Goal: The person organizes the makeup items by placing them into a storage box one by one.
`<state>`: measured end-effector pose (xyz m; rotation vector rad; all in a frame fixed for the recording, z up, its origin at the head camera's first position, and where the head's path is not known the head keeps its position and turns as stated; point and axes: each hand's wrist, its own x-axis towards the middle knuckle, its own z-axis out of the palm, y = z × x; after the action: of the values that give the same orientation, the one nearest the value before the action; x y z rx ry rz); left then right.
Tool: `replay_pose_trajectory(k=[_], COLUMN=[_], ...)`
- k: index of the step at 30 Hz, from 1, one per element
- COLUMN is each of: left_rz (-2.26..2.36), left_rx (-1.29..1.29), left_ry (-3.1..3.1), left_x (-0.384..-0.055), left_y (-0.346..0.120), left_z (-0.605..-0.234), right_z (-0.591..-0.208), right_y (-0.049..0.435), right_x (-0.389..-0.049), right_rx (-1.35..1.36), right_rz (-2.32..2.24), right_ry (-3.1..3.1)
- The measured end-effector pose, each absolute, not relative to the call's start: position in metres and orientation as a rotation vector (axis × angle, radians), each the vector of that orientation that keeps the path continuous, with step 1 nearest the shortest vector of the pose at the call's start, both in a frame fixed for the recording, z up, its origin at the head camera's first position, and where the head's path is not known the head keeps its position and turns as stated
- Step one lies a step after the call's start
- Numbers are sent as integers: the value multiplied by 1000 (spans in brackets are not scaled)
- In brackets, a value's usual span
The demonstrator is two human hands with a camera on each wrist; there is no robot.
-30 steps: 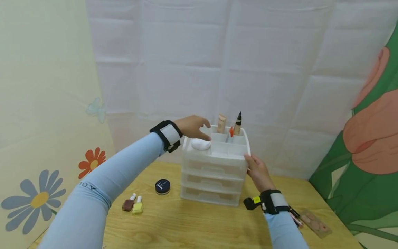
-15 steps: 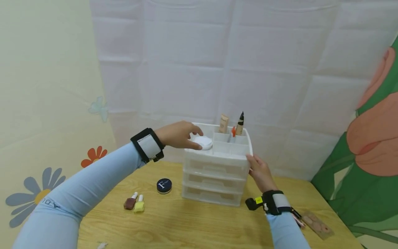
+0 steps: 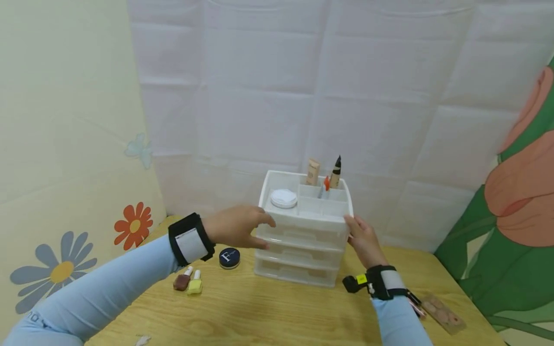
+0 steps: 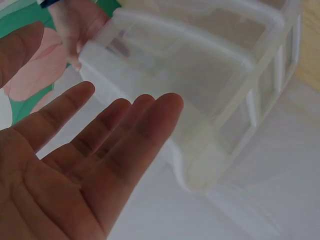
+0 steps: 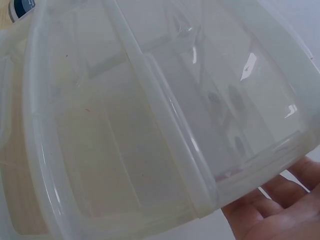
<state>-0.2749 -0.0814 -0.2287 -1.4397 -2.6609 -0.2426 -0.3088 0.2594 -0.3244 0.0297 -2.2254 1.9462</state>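
A white plastic drawer organizer [image 3: 303, 218] with clear drawer fronts stands on the wooden table. My left hand [image 3: 233, 226] is at its front left, fingers apart and nothing between them; the left wrist view shows the bare palm. My right hand [image 3: 363, 240] grips the organizer's upper right edge, with fingers [image 5: 285, 192] along the side. In the top tray's left section lies a round white case [image 3: 283, 198]. Smaller sections behind and to its right hold a beige tube [image 3: 313, 172], a black-tipped beige tube [image 3: 335, 174] and a slim orange-topped item [image 3: 326, 183].
A dark round compact [image 3: 229, 258] lies left of the organizer. Beside it are a dark red nail polish bottle [image 3: 181, 281] and a yellow one [image 3: 195, 284]. At the right lie a flat beige palette [image 3: 442, 313] and slim dark and pink items [image 3: 416, 305].
My left hand has drawn away from the round white case, down and to the left, leaving it in the tray. My right hand stays at the organizer's edge.
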Motion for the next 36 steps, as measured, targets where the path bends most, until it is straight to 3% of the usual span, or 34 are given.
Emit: replay_pose_trajectory(k=[16, 36], left_rz=[-379, -511], left_rx=[-1281, -910], left_ry=[-2825, -3059], left_x=[-289, -353], left_y=[-108, -128], left_z=[-297, -364], right_z=[-329, -325], right_y=[264, 260], right_x=[-309, -309], right_rx=[7, 27], right_rz=[1982, 1987], right_ry=[-2209, -2199])
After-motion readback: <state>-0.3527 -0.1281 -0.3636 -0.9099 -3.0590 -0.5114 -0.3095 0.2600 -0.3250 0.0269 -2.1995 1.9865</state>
